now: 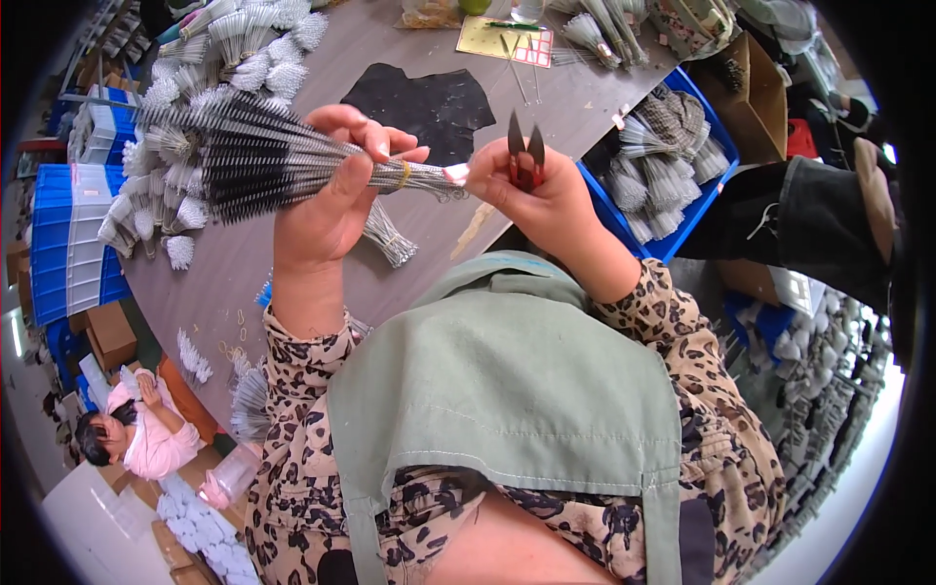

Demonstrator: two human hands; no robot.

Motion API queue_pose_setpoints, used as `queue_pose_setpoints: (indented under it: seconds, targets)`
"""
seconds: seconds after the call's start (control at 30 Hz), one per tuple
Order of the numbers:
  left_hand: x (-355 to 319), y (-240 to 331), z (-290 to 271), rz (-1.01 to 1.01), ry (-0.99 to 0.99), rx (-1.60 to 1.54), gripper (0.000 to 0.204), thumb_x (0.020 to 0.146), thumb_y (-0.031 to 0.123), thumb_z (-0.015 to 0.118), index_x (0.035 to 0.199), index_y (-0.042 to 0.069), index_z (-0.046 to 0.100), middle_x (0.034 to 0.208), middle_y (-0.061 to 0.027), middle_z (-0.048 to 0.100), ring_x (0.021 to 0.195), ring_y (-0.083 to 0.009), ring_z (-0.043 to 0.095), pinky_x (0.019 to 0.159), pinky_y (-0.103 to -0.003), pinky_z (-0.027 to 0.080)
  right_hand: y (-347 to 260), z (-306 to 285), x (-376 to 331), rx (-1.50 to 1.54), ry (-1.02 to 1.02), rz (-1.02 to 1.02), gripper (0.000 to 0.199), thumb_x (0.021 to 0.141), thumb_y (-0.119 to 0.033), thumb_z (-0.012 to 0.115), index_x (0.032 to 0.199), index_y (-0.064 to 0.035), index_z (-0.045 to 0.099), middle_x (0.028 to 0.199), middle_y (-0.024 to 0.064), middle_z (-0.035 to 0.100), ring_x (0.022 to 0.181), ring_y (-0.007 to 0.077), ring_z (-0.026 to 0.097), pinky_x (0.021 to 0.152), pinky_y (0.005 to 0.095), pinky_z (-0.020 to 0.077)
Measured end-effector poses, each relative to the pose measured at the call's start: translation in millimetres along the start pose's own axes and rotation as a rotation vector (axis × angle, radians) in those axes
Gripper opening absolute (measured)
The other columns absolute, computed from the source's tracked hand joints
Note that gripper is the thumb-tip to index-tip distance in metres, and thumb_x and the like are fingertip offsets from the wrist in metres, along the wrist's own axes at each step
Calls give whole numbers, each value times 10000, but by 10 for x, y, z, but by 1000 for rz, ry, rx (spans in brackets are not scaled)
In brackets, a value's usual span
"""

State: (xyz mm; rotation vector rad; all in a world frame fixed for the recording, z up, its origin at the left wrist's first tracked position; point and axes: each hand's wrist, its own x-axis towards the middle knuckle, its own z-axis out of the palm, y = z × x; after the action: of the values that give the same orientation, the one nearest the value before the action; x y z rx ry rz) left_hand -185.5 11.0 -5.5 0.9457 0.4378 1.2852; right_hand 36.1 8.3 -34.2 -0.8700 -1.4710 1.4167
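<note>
My left hand (pixel 322 219) is closed round a bundle of black-bristled wire tube brushes (pixel 252 161), held above the table with the bristles toward the left. A yellow rubber band (pixel 405 175) circles the wire stems close to their looped ends. At those ends my right hand (pixel 551 195) pinches with thumb and forefinger; whether it grips a wire loop is too small to tell. The same hand also holds small red-handled snips (pixel 526 156), their dark blades apart and pointing up. Below the left wrist, a bundle of bare-looking wire stems (pixel 390 237) lies on the table.
White brush bundles (pixel 244 44) pile up along the table's left side. A black sheet (pixel 439 102) and a yellow card (pixel 485 39) lie farther back. At the right stands a blue crate (pixel 717 195) of brush bundles. A person in pink (pixel 161 439) sits at the lower left.
</note>
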Motion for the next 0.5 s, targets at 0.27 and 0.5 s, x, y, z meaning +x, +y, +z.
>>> queue_pose_setpoints:
  seconds: [0.27, 0.5]
  targets:
    - [25, 49, 91, 10, -72, -46, 304, 847, 147, 674, 1096, 109, 505, 1031, -109, 543, 1088, -308, 560, 959, -572, 441, -294, -46, -22, -458, 101, -500, 229, 648, 63, 701, 827, -72, 653, 817, 50, 623, 714, 185, 627, 590, 258, 498]
    - [2, 36, 108, -11, -56, -72, 325, 854, 163, 668, 1131, 120, 504, 985, -86, 555, 1077, -301, 569, 965, -580, 428, -290, -22, -27, -375, 131, -386, 186, 672, 56, 705, 786, -50, 604, 776, 41, 624, 682, 169, 610, 575, 250, 484]
